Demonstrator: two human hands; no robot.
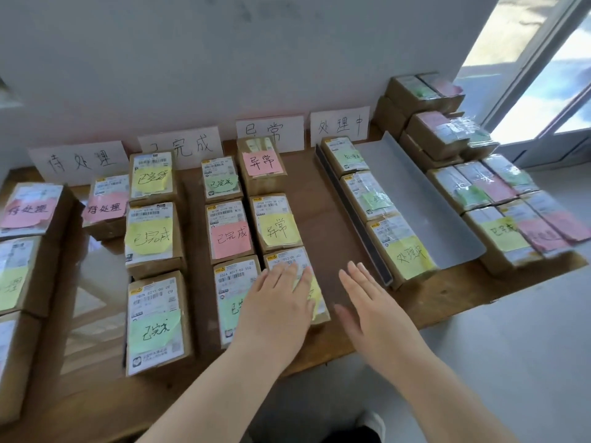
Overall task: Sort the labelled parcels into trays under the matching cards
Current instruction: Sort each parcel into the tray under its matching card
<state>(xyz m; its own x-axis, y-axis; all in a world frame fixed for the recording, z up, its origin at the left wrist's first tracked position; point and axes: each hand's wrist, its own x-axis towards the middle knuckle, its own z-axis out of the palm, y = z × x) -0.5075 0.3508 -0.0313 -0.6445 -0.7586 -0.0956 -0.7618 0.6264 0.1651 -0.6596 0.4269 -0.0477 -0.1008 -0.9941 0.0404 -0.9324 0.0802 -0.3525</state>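
Brown cardboard parcels [230, 231] with white shipping labels and coloured sticky notes lie in columns on the wooden table [323, 199]. Each column sits below a white handwritten card [271, 129] propped against the wall.

Head view:
- The left hand [278, 302] lies flat on the nearest parcel [287, 255] of the column under the third card from the left. Its fingers are straight and slightly spread, covering most of that parcel's yellow note [316, 292].
- The right hand [367, 302] is just beside it, above bare tabletop. Its fingers are straight and close together and hold nothing. Whether it touches the table cannot be determined.
- To the right of that hand, a grey translucent tray [415, 193] holds three parcels in a row below the fourth card [340, 124].
- Further right, a separate stack of parcels [499, 193] stands near the window [543, 75].
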